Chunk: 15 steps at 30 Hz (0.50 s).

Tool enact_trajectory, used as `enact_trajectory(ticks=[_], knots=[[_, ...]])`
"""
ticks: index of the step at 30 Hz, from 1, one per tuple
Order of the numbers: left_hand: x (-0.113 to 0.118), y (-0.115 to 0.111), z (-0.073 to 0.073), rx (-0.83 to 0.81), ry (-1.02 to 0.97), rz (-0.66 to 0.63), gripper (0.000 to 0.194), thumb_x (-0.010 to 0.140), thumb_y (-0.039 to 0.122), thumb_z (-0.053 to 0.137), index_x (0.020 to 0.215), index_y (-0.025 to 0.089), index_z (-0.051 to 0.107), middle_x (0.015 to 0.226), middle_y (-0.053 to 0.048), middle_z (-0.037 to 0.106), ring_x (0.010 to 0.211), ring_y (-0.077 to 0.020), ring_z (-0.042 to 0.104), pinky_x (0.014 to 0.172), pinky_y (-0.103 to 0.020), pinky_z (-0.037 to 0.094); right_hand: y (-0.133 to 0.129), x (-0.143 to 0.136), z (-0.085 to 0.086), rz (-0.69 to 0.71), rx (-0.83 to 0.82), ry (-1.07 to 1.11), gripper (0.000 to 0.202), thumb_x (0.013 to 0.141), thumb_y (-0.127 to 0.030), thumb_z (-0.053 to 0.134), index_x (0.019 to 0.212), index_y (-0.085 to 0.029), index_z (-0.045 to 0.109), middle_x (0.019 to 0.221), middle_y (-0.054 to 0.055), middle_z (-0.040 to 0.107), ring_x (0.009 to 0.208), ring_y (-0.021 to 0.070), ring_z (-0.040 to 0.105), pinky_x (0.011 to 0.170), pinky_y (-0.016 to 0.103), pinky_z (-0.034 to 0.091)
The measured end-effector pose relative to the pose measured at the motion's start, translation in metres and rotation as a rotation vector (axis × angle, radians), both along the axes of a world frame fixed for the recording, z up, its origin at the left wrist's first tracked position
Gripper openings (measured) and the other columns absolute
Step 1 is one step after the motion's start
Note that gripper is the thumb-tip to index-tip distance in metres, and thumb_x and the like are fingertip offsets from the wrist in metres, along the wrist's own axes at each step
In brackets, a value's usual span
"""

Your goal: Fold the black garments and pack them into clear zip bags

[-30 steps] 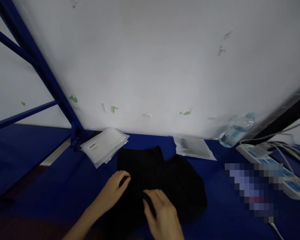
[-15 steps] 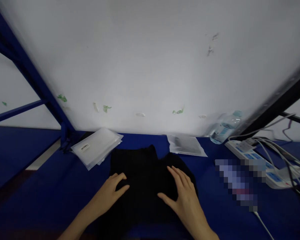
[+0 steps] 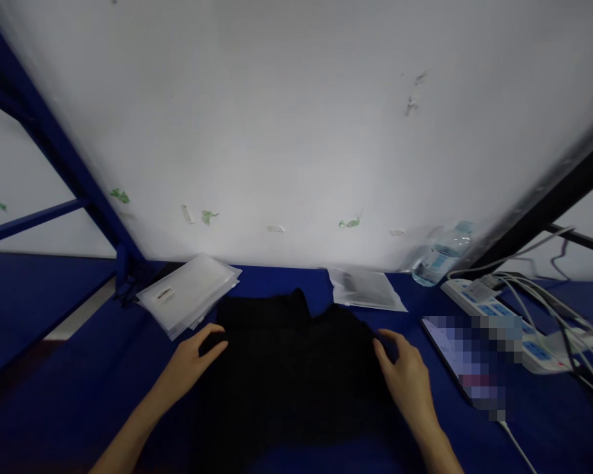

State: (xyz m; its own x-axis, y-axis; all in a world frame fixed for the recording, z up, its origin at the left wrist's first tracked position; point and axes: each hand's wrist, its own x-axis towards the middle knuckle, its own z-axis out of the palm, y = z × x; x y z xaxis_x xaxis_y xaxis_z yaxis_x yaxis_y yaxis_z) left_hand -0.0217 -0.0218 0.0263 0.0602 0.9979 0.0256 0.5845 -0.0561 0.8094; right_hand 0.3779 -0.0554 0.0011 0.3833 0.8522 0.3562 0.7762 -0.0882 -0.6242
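Flatten broad black cloth [image 3: 296, 368] evenly between left hand [image 3: 190, 353] and right hand [image 3: 409, 372], with curved fingers; cannot tell if pinching.

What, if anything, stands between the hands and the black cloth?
Nothing visible. The left hand is at the cloth's left edge, the right hand at its right. The bags lie beyond the left hand, the phone right of the right hand.
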Motion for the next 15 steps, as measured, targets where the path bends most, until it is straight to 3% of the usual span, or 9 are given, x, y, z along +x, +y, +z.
enact_trajectory(ticks=[5,10,15], knots=[[0.003,0.001,-0.007,0.106,-0.036,0.031,0.020,0.077,0.042,0.066,0.091,0.029,0.072,0.103,-0.001,0.070,0.106,-0.0276,0.060,0.100,-0.039,0.040,0.011,-0.009,0.007,0.163,0.110,-0.149,0.048,0.088,-0.055,0.047,0.114,-0.018,0.062,0.106,0.011,0.068,0.102,0.0276,0.057,0.087,0.046,0.046],[0.004,-0.009,0.008,0.150,-0.116,0.055,0.017,0.078,0.039,0.067,0.090,0.029,0.073,0.106,-0.002,0.071,0.108,-0.0275,0.060,0.104,-0.039,0.038,0.021,-0.023,0.018,0.343,0.069,-0.065,0.037,0.090,-0.051,0.048,0.092,-0.020,0.069,0.089,0.008,0.070,0.089,0.0252,0.060,0.081,0.044,0.048],[-0.010,-0.044,0.022,0.053,-0.181,-0.119,0.012,0.081,0.034,0.065,0.089,0.031,0.073,0.109,-0.001,0.072,0.114,-0.0289,0.059,0.104,-0.044,0.041,-0.006,-0.006,0.026,0.316,0.147,0.105,0.028,0.085,-0.047,0.058,0.092,-0.023,0.067,0.095,0.006,0.069,0.095,0.0229,0.061,0.087,0.040,0.049]])
